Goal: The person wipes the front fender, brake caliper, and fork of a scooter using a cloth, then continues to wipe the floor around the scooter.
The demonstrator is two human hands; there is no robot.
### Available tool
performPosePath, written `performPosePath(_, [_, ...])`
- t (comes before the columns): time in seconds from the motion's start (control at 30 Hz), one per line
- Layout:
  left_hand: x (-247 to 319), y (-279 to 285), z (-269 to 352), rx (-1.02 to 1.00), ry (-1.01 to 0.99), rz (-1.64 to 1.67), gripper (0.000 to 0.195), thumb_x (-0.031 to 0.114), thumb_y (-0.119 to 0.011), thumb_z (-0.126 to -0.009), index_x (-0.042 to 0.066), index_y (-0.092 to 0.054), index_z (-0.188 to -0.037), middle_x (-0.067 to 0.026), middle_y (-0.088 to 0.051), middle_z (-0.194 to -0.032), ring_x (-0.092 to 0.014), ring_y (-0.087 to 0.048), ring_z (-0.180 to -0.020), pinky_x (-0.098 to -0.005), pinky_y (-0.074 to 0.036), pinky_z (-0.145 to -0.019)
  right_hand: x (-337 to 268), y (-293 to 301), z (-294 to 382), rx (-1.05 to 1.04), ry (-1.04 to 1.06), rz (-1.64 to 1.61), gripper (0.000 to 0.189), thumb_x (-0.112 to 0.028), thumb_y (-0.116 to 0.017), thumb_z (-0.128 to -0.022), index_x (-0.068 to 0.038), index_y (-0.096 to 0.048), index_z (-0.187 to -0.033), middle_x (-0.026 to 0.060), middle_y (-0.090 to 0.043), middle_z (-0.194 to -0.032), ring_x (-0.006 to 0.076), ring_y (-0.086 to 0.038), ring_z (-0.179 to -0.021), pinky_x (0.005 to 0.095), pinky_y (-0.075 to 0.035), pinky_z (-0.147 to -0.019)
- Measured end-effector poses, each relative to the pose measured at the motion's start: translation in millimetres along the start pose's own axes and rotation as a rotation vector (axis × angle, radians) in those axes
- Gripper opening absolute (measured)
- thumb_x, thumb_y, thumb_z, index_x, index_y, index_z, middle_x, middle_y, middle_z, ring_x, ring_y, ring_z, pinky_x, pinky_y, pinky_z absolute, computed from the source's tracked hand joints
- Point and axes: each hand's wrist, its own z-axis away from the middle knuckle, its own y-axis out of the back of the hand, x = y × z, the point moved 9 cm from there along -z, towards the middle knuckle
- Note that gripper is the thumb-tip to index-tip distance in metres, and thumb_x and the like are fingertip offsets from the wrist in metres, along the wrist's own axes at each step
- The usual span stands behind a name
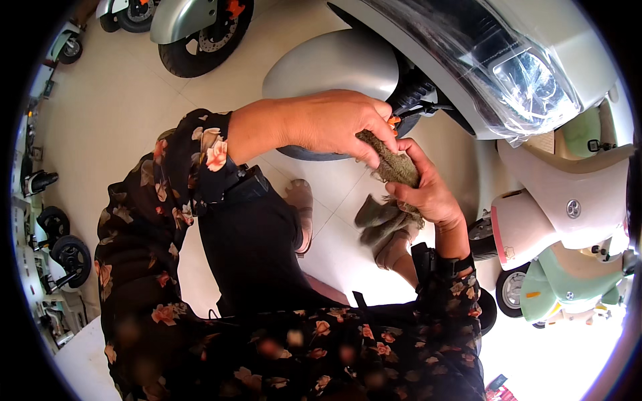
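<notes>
Both of my hands grip one bunched, olive-brown cloth rag (396,168). My left hand (346,125) pinches its upper end between thumb and fingers. Lower down, my right hand (429,188) clasps the rag's middle, thumb in front, while the loose end hangs over one of my shoes. Just beyond my hands stands the front wheel of a scooter, under a silver-grey front fender (333,65). An orange part (393,123), perhaps a brake caliper, shows partly behind my left fingers. My left hand hides some of the fender's lower edge and tyre.
The scooter's front panel, with a headlight (534,87) under clear plastic film, overhangs at upper right. A pink scooter (567,180) and a mint-green one (567,285) stand to the right. Another front wheel (205,42) is at upper left. More scooters line the left side of the tiled floor (120,105).
</notes>
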Motion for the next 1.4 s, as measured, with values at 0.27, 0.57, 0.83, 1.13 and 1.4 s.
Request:
performPosePath(0.27, [-53.5,24.1,-10.4,-0.06,0.367,-0.238,0.023,0.03,-0.068,-0.091,0.007,-0.069,-0.094,-0.0088,-0.062,-0.091,-0.028,-0.058,-0.079,-0.0392,-0.046,-0.071,-24.2,30.9,-12.6,0.369,0.36,0.275,0.029,-0.004,-0.062,-0.092,-0.011,-0.054,-0.119,-0.0004,-0.061,-0.079,0.0059,-0.053,-0.061,0.0222,-0.042,-0.054])
performPosePath(0.57, [-58.8,61.4,-33.9,0.399,0.135,-0.134,0.026,0.019,-0.072,-0.086,0.01,-0.072,-0.11,-0.0086,-0.064,-0.09,-0.023,-0.061,-0.085,-0.0326,-0.048,-0.079,-25.8,47.8,-40.2,0.603,0.3,-0.115,0.021,-0.014,-0.059,-0.098,-0.013,-0.055,-0.118,0.0022,-0.06,-0.074,0.0062,-0.048,-0.05,0.0234,-0.04,-0.042])
performPosePath(0.83, [-41.3,54.5,-44.8,0.902,0.125,-0.592,0.018,0.019,-0.072,-0.076,0.015,-0.07,-0.094,-0.01,-0.067,-0.091,-0.033,-0.06,-0.097,-0.0445,-0.048,-0.079,-32.4,26.5,-39.2,0.834,0.391,0.382,0.034,-0.008,-0.064,-0.09,-0.008,-0.048,-0.12,0.0188,-0.061,-0.083,0.0293,-0.059,-0.062,0.0396,-0.051,-0.061])
performPosePath(1.13, [-70.1,49.3,-71.1,0.857,0.285,-0.751,0.023,0.016,-0.068,-0.076,0.011,-0.07,-0.098,-0.0117,-0.068,-0.101,-0.035,-0.056,-0.102,-0.048,-0.041,-0.087,-40.8,28.2,-37.0,0.9,0.498,0.676,0.03,-0.012,-0.062,-0.09,-0.008,-0.058,-0.119,0.0247,-0.064,-0.097,0.0438,-0.064,-0.08,0.0487,-0.054,-0.074])
performPosePath(1.4, [-37.2,26.8,-52.7,0.731,0.11,-0.719,0.025,0.018,-0.066,-0.081,0.009,-0.068,-0.105,-0.0084,-0.065,-0.105,-0.033,-0.048,-0.117,-0.0475,-0.038,-0.096,-24.4,51.6,-1.1,0.988,0.525,0.825,0.019,-0.006,-0.065,-0.088,-0.005,-0.069,-0.107,0.0189,-0.065,-0.084,0.0347,-0.063,-0.068,0.0406,-0.051,-0.064])
